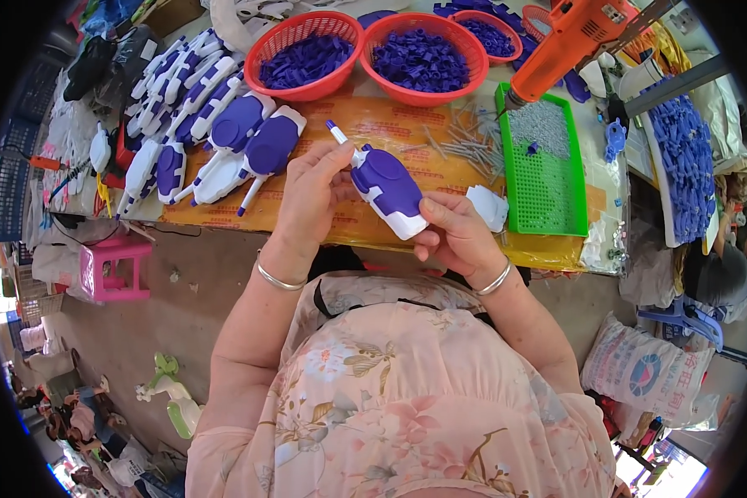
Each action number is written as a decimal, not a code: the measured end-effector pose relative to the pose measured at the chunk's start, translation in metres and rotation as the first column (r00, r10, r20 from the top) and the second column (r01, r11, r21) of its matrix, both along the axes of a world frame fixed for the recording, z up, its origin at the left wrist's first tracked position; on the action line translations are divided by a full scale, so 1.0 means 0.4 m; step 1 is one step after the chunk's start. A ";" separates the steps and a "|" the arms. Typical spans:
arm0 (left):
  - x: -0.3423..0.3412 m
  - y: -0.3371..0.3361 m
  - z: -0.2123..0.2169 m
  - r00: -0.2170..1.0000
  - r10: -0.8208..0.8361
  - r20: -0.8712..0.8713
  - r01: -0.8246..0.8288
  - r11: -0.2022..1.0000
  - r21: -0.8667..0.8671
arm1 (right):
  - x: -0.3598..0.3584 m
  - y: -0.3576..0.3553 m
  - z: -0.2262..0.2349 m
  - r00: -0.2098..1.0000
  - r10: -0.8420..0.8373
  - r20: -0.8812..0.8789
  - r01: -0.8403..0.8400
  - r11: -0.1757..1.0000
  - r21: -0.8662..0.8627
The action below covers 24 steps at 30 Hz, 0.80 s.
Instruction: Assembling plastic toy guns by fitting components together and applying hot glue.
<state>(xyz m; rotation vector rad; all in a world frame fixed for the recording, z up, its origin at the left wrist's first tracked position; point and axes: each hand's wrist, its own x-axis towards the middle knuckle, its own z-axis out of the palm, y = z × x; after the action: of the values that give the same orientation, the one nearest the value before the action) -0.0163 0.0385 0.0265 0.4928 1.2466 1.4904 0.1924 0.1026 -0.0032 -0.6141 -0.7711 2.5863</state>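
Observation:
Over the near edge of the table, both of my hands hold a purple-and-white plastic piece [388, 183] with an oval body and a narrow purple-tipped stem. My left hand [311, 187] grips it at the stem end, thumb on top. My right hand [456, 228] pinches the white lower end between thumb and fingers. The piece tilts, its stem pointing to the far left. Similar pieces [274, 143] lie heaped on the table at my left. A few white plates [487, 207] rest just beyond my right hand.
Red baskets [305, 93] [423, 98] of small purple parts stand at the back. A green tray [513, 195] holds many tiny grey pieces, with grey rods [473, 148] beside it. An orange power tool [568, 46] hangs over the tray. A pink stool [114, 267] stands left on the floor.

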 end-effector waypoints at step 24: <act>0.050 -0.056 -0.033 0.960 -0.153 0.233 0.106 0.974 0.201 | -0.002 -0.016 0.019 0.791 -0.602 -0.110 0.013 -0.163 0.987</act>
<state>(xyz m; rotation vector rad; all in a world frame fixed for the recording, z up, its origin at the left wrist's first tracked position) 0.0038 0.0162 0.0134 0.4860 0.8676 1.5121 0.1916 0.0960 0.0043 -0.6345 -2.0143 0.6823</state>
